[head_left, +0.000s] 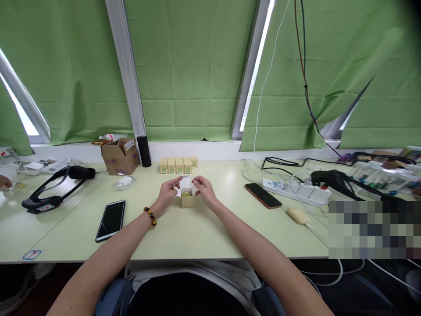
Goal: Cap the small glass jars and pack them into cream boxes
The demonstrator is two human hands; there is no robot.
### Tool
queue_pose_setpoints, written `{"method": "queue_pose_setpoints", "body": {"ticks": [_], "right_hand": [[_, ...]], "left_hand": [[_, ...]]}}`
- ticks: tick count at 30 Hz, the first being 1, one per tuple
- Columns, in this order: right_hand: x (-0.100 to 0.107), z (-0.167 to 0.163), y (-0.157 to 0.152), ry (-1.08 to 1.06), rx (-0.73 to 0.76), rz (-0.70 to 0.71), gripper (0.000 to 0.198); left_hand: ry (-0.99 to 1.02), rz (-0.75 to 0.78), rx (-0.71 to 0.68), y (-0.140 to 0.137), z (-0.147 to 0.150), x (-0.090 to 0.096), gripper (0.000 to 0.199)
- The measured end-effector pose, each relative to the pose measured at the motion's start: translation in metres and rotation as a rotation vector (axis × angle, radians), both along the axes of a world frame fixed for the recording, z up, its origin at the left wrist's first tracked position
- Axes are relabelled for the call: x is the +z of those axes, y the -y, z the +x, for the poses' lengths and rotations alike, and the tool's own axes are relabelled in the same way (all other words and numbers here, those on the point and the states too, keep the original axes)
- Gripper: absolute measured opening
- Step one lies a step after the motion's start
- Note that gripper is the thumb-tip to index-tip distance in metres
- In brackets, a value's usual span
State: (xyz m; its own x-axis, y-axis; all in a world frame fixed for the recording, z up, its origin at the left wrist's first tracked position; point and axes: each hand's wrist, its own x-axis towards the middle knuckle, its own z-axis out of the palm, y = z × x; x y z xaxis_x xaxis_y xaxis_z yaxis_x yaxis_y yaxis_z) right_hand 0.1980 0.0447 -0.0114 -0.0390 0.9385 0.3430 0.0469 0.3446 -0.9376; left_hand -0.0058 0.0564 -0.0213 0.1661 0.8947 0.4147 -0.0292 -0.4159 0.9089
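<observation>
A small tan cardboard box stands on the table in front of me, its top open and its white inner flaps raised. Something yellow-green lies inside, too small to make out. My left hand is at the box's left side, fingers curled with thumb and fingertips on the white flaps. From the other side, my right hand has its curled fingers at the right flap. Behind them stands a row of several small closed boxes of the same tan kind.
Left of my arms lie a phone, a white cable and a black headset; a brown carton and black cylinder stand behind. To the right are another phone, a power strip with cables and a cream-coloured device.
</observation>
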Motion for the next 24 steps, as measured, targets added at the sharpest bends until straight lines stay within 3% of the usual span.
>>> {"method": "queue_pose_setpoints", "body": {"ticks": [4,6,15,24], "right_hand": [[0.000,0.011,-0.007,-0.159,0.000,-0.259,0.027],[-0.001,0.014,-0.010,-0.164,-0.003,-0.317,0.034],[-0.005,0.005,-0.007,-0.209,0.095,-0.330,0.045],[-0.007,0.001,-0.003,-0.216,0.161,-0.294,0.045]], "left_hand": [[0.010,-0.015,0.007,-0.001,0.000,0.001,0.072],[0.012,-0.021,0.012,-0.002,-0.001,0.001,0.071],[0.133,-0.034,-0.028,-0.001,0.000,0.006,0.056],[0.043,-0.008,-0.032,0.010,0.005,0.007,0.052]]}}
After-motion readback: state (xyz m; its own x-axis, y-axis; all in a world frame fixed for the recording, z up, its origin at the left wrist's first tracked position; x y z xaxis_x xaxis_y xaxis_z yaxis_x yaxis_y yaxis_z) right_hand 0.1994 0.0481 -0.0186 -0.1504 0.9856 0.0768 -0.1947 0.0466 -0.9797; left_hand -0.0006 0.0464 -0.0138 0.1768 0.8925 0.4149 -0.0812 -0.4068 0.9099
